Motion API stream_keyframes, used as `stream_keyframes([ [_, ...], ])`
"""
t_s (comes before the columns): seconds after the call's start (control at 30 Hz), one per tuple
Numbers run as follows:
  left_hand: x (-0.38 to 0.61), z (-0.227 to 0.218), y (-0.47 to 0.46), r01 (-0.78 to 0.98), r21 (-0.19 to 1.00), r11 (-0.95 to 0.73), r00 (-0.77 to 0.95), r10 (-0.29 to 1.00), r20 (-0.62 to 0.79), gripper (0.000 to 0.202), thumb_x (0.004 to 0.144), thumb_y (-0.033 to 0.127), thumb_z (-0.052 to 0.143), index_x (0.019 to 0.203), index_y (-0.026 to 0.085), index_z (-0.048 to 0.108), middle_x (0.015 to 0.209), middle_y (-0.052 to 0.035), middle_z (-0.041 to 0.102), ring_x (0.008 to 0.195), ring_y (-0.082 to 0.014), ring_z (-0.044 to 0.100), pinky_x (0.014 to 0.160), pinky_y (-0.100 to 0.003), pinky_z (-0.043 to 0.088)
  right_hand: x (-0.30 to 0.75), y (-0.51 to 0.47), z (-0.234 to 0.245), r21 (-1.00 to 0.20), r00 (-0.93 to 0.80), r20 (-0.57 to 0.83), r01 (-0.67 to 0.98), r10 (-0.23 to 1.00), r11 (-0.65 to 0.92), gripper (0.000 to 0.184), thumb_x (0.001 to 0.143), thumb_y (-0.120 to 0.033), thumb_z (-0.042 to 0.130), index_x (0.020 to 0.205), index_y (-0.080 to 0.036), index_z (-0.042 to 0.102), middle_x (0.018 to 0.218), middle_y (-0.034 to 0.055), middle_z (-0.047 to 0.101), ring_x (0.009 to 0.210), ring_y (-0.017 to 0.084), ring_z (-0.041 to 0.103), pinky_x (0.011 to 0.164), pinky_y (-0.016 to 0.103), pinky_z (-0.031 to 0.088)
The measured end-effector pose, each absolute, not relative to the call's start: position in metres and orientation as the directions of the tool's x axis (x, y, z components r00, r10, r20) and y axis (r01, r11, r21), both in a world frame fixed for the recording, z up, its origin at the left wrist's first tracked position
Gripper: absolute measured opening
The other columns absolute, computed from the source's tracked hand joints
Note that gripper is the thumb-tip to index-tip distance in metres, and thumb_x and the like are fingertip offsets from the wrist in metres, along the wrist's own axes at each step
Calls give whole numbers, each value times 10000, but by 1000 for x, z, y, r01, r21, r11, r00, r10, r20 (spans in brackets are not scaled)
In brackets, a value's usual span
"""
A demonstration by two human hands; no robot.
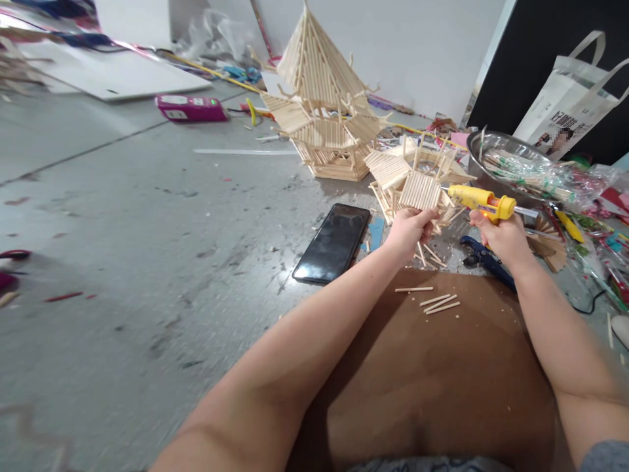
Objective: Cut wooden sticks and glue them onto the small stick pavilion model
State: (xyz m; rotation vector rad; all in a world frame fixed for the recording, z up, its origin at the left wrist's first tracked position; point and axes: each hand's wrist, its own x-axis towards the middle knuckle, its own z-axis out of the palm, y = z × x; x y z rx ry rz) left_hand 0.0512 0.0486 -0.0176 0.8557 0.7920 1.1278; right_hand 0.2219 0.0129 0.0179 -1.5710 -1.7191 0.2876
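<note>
Brown surface: nearest of all, to the near right of the phone [333, 242], the brown surface [442, 367] lies below both forearms.
Loose sticks: on that surface, to the near right of the phone, a few short sticks [441, 303] lie close together, with one more just apart from them.
Phone: flat on the grey floor [147, 216], its screen dark, with a blue scrap [376, 234] just beside its right edge.
Cutter: a dark blue cutter [484, 259] lies to the right of the phone, below the right hand [504, 239].
Right hand: to the right of the phone, closed round the grip of a yellow glue gun [481, 198], the nozzle pointing left.
Left hand: just right of the phone, the left hand [413, 231] has its thumb and fingers pinched together on the near edge of a slatted panel [420, 191].
Slatted panel: beyond the phone to the right, tilted against the small stick model [390, 172]; the nozzle is at its right edge, and whether they touch cannot be told.
Small stick model: on the floor beyond the phone to the right, with sticks standing up from its top.
Metal bowl: well to the right of the phone and farther off, the metal bowl [476, 160] holds sticks and clear wrapping.
Tall stick model: beyond the phone, the tall stick model [334, 134] stands upright under a pointed roof.
Purple case: far to the left beyond the phone, the purple case [191, 109] lies on the floor.
White bag: farthest right from the phone, the white bag [557, 98] stands behind the bowl.
</note>
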Motion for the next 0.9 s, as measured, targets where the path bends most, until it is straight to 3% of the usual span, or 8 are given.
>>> stream_keyframes([
  [0.4, 52, -16, 49, -407, 893, 193, 232, 967, -104, 192, 747, 190, 526, 568, 123, 533, 323, 66, 372, 276, -28, 302, 322, -190, 196, 216, 10, 24, -584, 38, 376, 786, 926, 205, 411, 709, -590, 495, 698, -195, 609, 537, 33, 557, 626, 192, 574, 591, 301, 431],
  [0.6, 49, -19, 50, -413, 892, 186, 290, 955, -65, 268, 677, 162, 589, 475, 150, 413, 369, 60, 386, 293, -24, 324, 335, -198, 202, 216, 10, 24, -568, 20, 384, 793, 923, 219, 406, 714, -595, 486, 678, -207, 598, 511, 28, 537, 621, 197, 573, 606, 316, 441],
  [0.9, 49, -24, 52, -406, 902, 146, 293, 956, -22, 271, 686, 165, 593, 483, 152, 414, 374, 65, 374, 300, -21, 325, 342, -200, 209, 214, 10, 26, -551, 9, 394, 803, 919, 228, 409, 724, -592, 474, 596, -212, 555, 549, 43, 554, 697, 212, 584, 642, 327, 449],
])
